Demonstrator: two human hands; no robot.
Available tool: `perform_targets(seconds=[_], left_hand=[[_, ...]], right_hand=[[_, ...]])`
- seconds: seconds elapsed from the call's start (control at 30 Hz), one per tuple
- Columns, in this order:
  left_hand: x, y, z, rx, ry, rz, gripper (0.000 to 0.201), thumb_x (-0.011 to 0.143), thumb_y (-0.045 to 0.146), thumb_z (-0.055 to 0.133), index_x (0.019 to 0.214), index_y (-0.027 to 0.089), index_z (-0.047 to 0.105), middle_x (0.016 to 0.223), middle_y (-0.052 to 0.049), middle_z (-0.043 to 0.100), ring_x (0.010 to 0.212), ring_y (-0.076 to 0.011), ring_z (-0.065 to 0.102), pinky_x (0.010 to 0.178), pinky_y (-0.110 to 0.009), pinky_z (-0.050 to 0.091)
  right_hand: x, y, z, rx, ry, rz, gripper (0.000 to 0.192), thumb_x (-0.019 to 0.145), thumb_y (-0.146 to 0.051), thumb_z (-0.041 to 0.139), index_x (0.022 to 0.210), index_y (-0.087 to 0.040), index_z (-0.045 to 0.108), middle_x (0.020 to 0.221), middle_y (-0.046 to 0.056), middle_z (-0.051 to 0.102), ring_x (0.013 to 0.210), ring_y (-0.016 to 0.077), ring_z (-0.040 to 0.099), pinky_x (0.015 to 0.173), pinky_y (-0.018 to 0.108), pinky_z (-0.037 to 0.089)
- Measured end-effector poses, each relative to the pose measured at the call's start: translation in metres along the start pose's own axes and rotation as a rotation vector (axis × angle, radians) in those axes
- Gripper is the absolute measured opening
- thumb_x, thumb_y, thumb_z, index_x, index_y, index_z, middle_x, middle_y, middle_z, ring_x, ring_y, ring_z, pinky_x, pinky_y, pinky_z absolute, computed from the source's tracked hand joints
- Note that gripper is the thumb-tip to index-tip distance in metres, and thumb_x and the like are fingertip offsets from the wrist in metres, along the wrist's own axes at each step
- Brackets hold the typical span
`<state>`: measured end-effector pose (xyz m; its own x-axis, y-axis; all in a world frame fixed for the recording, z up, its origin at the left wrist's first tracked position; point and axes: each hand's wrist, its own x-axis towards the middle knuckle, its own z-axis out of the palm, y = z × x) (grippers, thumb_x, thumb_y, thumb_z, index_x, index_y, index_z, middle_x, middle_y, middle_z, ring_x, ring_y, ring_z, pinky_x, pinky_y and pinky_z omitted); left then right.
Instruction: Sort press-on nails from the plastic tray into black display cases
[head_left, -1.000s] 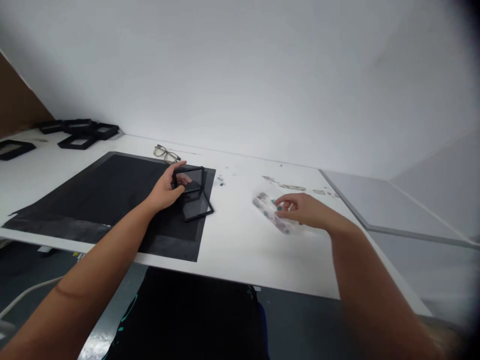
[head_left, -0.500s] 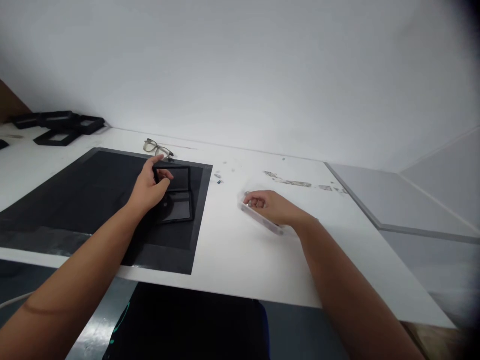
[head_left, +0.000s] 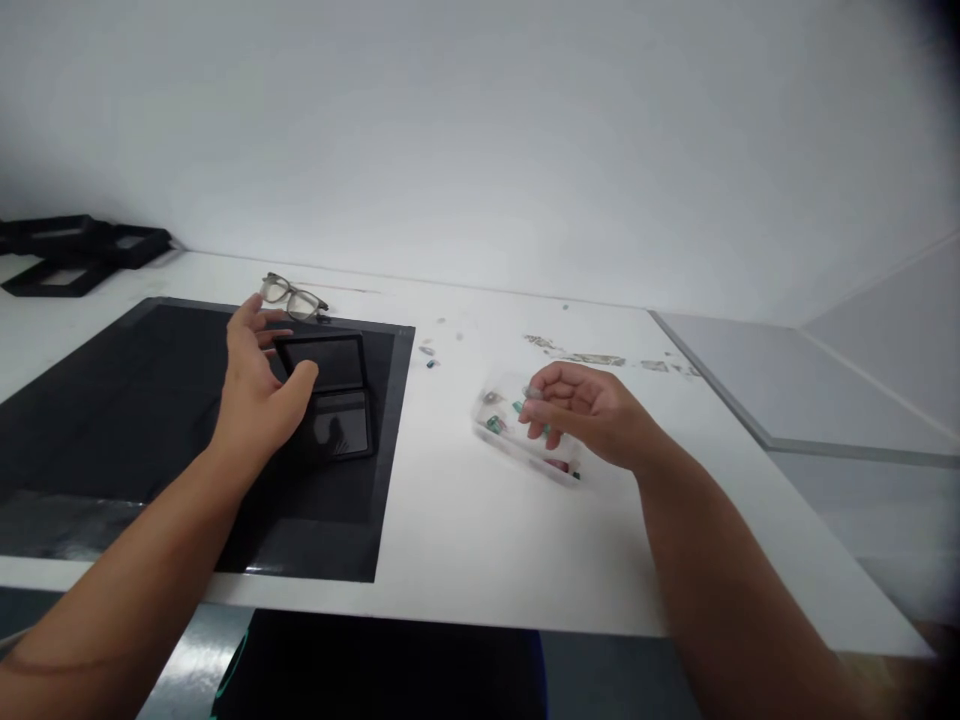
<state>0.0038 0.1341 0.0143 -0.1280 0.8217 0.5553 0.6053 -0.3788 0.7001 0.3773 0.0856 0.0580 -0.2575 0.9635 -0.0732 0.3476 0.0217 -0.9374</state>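
On the black mat (head_left: 172,400) lies a small black hinged case (head_left: 346,425), its lid raised and its inside dark and glossy. My left hand (head_left: 259,385) grips the lid's left edge, thumb in front and fingers behind. Over a clear plastic box (head_left: 517,460) is my right hand (head_left: 581,410), thumb and forefinger pinched on a small pale gemstone (head_left: 531,392). Green stones (head_left: 495,425) and a dark red one (head_left: 556,465) show in the box; the hand hides part of its contents.
Eyeglasses (head_left: 292,296) rest behind the mat. Small loose stones (head_left: 430,364) lie on the white table (head_left: 450,520) between mat and box. Black frames (head_left: 82,245) are piled at the back left. A grey-edged panel (head_left: 840,380) adjoins the right side.
My right hand has risen from inside the box, and the stones now show. My left thumb has come onto the front of the case's lid, and its fingers have shifted left. The view has moved slightly.
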Motion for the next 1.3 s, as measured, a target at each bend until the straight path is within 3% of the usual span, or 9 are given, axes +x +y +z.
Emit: perform_targets(seconds=[0.27,0.47,0.63,0.73,0.93,1.03,1.2,1.3], left_hand=[[-0.011,0.018,-0.002,0.011,0.072,0.168,0.079,0.082,0.024,0.069,0.15,0.039,0.032,0.154,-0.004,0.037,0.139,-0.0309,0.045,0.117,-0.051,0.041],[-0.015,0.034,-0.004,-0.017,0.068,0.194,0.069,0.085,0.029,0.068,0.146,0.043,0.039,0.157,0.001,0.036,0.145,-0.0303,0.039,0.12,-0.052,0.04],[-0.017,0.047,-0.007,-0.019,0.068,0.224,0.059,0.087,0.028,0.067,0.141,0.041,0.048,0.154,0.001,0.04,0.147,-0.028,0.037,0.125,-0.05,0.035],[-0.018,0.051,-0.006,-0.025,0.07,0.237,0.056,0.086,0.025,0.067,0.138,0.04,0.052,0.152,0.001,0.043,0.145,-0.029,0.039,0.122,-0.052,0.04],[-0.022,0.054,-0.003,-0.082,0.131,0.374,0.049,0.083,0.02,0.068,0.129,0.033,0.06,0.145,-0.002,0.051,0.138,-0.0305,0.048,0.121,-0.053,0.041],[-0.027,0.058,-0.001,-0.104,0.055,0.503,0.046,0.079,0.017,0.069,0.123,0.031,0.062,0.132,-0.004,0.062,0.125,-0.0277,0.059,0.11,-0.049,0.049],[-0.04,0.073,0.007,-0.217,-0.23,0.867,0.036,0.076,0.017,0.077,0.11,0.017,0.065,0.101,-0.006,0.074,0.095,-0.02,0.071,0.083,-0.035,0.058],[-0.046,0.081,0.012,-0.311,-0.301,0.908,0.041,0.078,0.029,0.083,0.11,0.014,0.065,0.091,-0.006,0.076,0.084,-0.0168,0.072,0.075,-0.03,0.058]], right_hand=[[0.005,0.004,0.003,0.09,0.074,-0.043,0.043,0.077,-0.055,0.079,0.078,-0.017,0.057,0.069,0.003,0.065,0.055,0.0116,0.06,0.044,0.022,0.048],[0.006,0.01,0.002,0.158,0.087,-0.101,0.04,0.075,-0.05,0.083,0.074,-0.019,0.058,0.067,0.001,0.063,0.055,0.0121,0.058,0.043,0.024,0.046],[0.003,0.006,0.0,0.212,0.091,-0.179,0.04,0.08,-0.057,0.077,0.072,-0.021,0.062,0.066,0.001,0.061,0.054,0.0123,0.055,0.044,0.026,0.044],[-0.001,0.0,0.001,0.237,0.081,-0.209,0.04,0.084,-0.061,0.072,0.074,-0.023,0.065,0.063,0.001,0.06,0.052,0.0132,0.053,0.042,0.027,0.042],[-0.013,-0.009,0.008,0.313,0.003,-0.309,0.032,0.089,-0.06,0.067,0.083,-0.029,0.072,0.06,0.0,0.058,0.05,0.0142,0.053,0.037,0.026,0.04],[-0.016,-0.012,0.017,0.342,-0.088,-0.382,0.024,0.09,-0.051,0.069,0.082,-0.029,0.076,0.063,0.0,0.061,0.051,0.0117,0.054,0.04,0.024,0.043],[-0.018,-0.023,0.046,0.404,-0.225,-0.496,0.009,0.081,-0.033,0.082,0.081,-0.026,0.078,0.067,0.0,0.066,0.053,0.0082,0.057,0.047,0.02,0.046],[-0.021,-0.028,0.069,0.392,-0.249,-0.471,0.011,0.076,-0.019,0.085,0.082,-0.021,0.075,0.071,0.001,0.07,0.061,0.0089,0.062,0.053,0.019,0.048]])
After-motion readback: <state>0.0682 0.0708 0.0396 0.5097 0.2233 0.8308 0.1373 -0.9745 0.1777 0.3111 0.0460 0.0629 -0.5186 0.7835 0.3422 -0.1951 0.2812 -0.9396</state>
